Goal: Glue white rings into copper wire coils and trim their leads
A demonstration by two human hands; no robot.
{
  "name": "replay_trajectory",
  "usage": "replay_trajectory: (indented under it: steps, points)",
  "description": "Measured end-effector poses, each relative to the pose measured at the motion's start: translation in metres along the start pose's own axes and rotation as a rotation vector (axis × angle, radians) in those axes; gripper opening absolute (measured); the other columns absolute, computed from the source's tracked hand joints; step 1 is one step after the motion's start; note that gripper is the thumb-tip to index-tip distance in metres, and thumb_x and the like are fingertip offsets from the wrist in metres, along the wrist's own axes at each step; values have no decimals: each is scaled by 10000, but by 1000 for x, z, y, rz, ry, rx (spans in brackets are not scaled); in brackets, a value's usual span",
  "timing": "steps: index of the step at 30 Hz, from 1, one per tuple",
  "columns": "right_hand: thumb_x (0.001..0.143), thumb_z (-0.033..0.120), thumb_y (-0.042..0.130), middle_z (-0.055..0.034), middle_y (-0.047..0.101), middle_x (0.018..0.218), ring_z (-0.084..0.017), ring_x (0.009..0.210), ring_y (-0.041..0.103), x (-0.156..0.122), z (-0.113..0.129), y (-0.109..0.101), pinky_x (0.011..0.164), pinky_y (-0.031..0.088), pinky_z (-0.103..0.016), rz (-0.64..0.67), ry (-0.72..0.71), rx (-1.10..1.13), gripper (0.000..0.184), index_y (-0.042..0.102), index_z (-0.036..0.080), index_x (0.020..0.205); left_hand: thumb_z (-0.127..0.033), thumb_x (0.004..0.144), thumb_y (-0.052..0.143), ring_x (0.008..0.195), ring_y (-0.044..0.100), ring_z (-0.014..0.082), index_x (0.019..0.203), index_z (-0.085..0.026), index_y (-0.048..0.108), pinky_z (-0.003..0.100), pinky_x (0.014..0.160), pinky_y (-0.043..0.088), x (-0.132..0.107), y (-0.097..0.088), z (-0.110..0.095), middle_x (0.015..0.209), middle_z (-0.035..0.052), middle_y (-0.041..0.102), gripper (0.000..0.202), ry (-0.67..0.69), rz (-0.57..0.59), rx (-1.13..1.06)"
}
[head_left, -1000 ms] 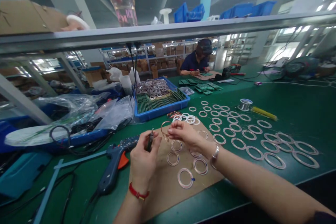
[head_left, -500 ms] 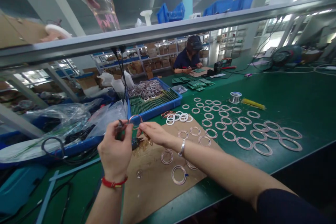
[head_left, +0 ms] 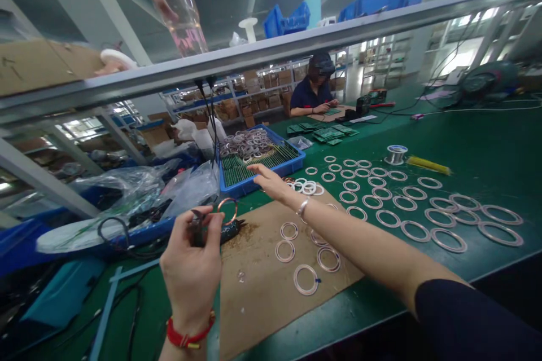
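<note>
Green worktop [head_left: 486, 180]: left hand [head_left: 192, 259] pinches copper coil [head_left: 236, 211], presumably keeping loop clear; right hand [head_left: 270, 181] loose-fingered, seemingly empty, near blue tray [head_left: 293, 167].

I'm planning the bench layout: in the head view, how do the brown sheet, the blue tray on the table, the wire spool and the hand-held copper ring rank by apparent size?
1. Brown sheet
2. Blue tray
Unranked, smallest: wire spool and copper ring look alike; the ring is nearer the camera.

The left hand [head_left: 192, 262] pinches a copper ring [head_left: 236, 211].
</note>
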State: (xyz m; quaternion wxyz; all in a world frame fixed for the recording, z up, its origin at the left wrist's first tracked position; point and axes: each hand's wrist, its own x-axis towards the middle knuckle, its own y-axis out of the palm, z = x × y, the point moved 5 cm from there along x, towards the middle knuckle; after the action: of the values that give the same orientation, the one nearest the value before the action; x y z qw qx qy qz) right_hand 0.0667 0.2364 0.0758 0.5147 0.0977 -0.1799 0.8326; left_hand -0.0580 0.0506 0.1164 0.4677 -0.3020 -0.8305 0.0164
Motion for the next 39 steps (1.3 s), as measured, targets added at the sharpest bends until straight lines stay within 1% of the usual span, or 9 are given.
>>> replay_trajectory:
  steps: [3,6,10,17,23,27,33,35,39]
  points:
    - [971,380,319,-108,573,1178,-140,1081,549,-54,27,7,961,413,-308,250,139,228,384,479,134,1219,-349,796,666,751,614,96,993,-212,608,175,691,467,-14,13,-6,882,-22,651,248,-15,110,-67]
    - [965,412,373,-66,593,926,-106,809,573,-108,34,4,774,464,-263,375,217,230,350,516,128,1113,-322,824,641,812,627,92,1008,-216,588,171,739,479,-30,30,-21,941,-21,650,219,25,283,-141]
    - [950,373,410,-5,482,716,-67,573,388,-149,23,-38,528,335,-196,155,173,-128,280,538,125,931,-288,861,595,789,638,75,1037,-233,562,159,690,473,-47,56,-49,944,-38,660,187,158,485,-114]
    - [913,422,464,-20,544,735,-101,656,493,-211,3,-120,576,338,-223,-142,182,-295,298,527,139,842,-158,851,545,859,634,143,1079,-285,556,253,733,463,-71,124,-99,978,-45,661,261,425,821,-2]
    - [852,333,550,16,522,586,-93,545,441,-256,-31,-141,544,263,-235,-253,440,-639,185,636,179,795,-228,862,432,702,628,231,990,-260,556,289,533,387,-113,176,-117,793,4,625,181,642,1145,328]
    - [799,259,578,20,577,650,-105,601,476,-261,-45,-136,553,224,-243,-244,532,-731,91,650,206,785,-215,852,391,667,618,240,943,-240,520,290,518,368,-130,190,-113,753,14,598,159,707,1195,399]
    - [775,256,569,6,616,711,-141,651,515,-259,-54,-130,555,188,-266,-228,528,-864,88,629,201,742,-401,910,435,680,625,254,930,-250,543,306,514,374,-136,198,-102,741,9,606,187,726,1214,441]
    - [789,264,557,5,627,740,-149,669,529,-259,-55,-129,560,203,-270,-241,525,-881,96,629,205,765,-349,913,464,653,623,231,981,-260,550,295,503,367,-132,194,-104,745,-5,617,141,761,1119,423]
    - [802,273,564,-12,604,780,-158,705,523,-262,-52,-129,598,278,-277,-275,453,-898,99,616,189,800,-310,914,514,634,627,147,1081,-243,523,249,522,388,-105,165,-115,800,-29,658,180,689,740,244]
